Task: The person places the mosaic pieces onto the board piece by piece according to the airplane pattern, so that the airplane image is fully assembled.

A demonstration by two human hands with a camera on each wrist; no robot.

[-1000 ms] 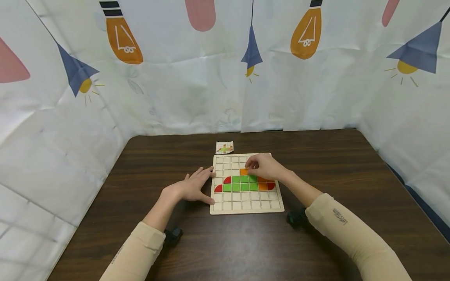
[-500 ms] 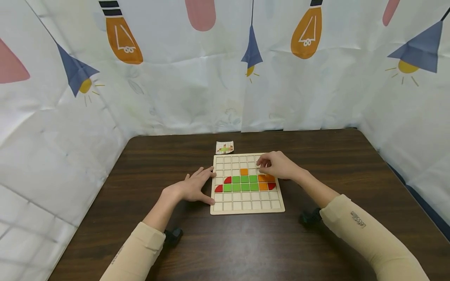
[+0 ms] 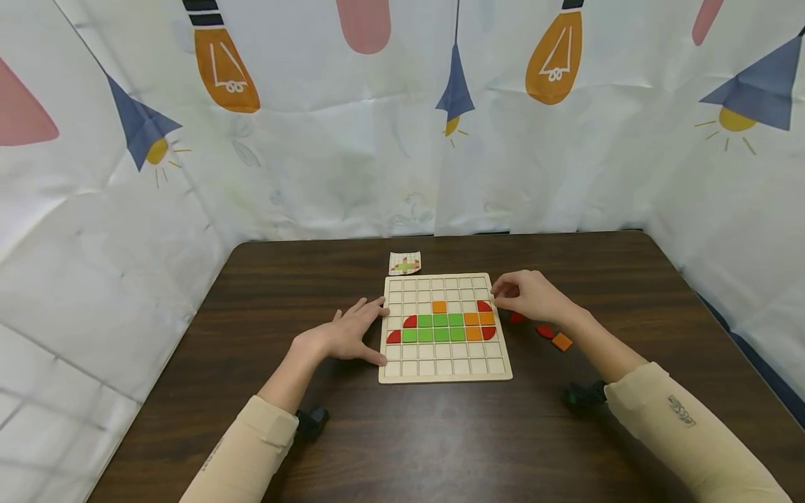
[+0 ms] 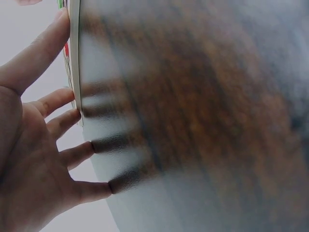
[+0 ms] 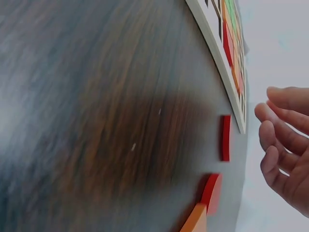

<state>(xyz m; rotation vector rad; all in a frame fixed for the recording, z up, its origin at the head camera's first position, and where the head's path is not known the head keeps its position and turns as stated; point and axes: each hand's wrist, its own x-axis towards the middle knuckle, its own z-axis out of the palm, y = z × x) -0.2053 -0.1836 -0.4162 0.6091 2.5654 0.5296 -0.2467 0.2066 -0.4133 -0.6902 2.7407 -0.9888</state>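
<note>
A pale wooden grid board (image 3: 444,367) lies mid-table, bearing green squares (image 3: 441,328), orange squares (image 3: 473,326) and red quarter-round tiles at both ends of the pattern. My left hand (image 3: 342,332) is spread, its thumb and fingertips touching the board's left edge; in the left wrist view the fingers (image 4: 58,123) are straight. Beyond the board's right edge hovers my right hand (image 3: 534,299), fingers loosely bent. The right wrist view shows this hand (image 5: 289,145) above the table with nothing visible between thumb and fingers. Below it lie two loose red tiles (image 3: 544,332) and an orange tile (image 3: 562,341).
A small pattern card (image 3: 404,263) lies behind the board at its left corner. Dark wood tabletop (image 3: 428,440) surrounds the board, and a white printed curtain (image 3: 352,175) stands behind the table's back edge.
My right hand has moved right, off the orange square near the top of the pattern and past the board's edge, uncovering a red tile and loose tiles. The left hand stays put.
</note>
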